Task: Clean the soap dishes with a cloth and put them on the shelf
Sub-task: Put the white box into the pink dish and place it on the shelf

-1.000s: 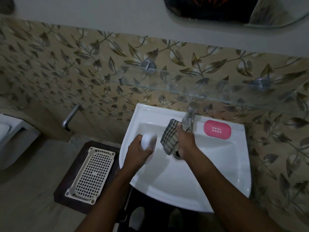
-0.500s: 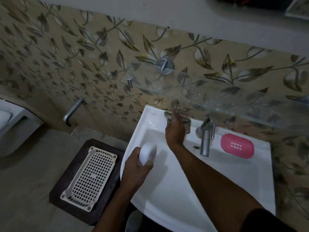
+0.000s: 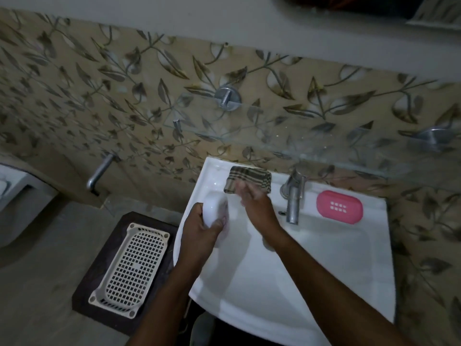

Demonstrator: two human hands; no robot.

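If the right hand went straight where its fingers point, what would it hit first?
The folded brown checked cloth on the white sink's back ledge. The right hand points at it; its blurred fingertips lie at the cloth's near edge, possibly touching already. Behind the cloth is the leaf-patterned wall.

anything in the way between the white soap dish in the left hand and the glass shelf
Nothing visible: the white soap dish in the left hand has open air up to the glass shelf; cloth, right hand and tap sit below it.

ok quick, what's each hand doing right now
Left hand: grips the white soap dish.
Right hand: open, blurred, beside the checked cloth, holding nothing.
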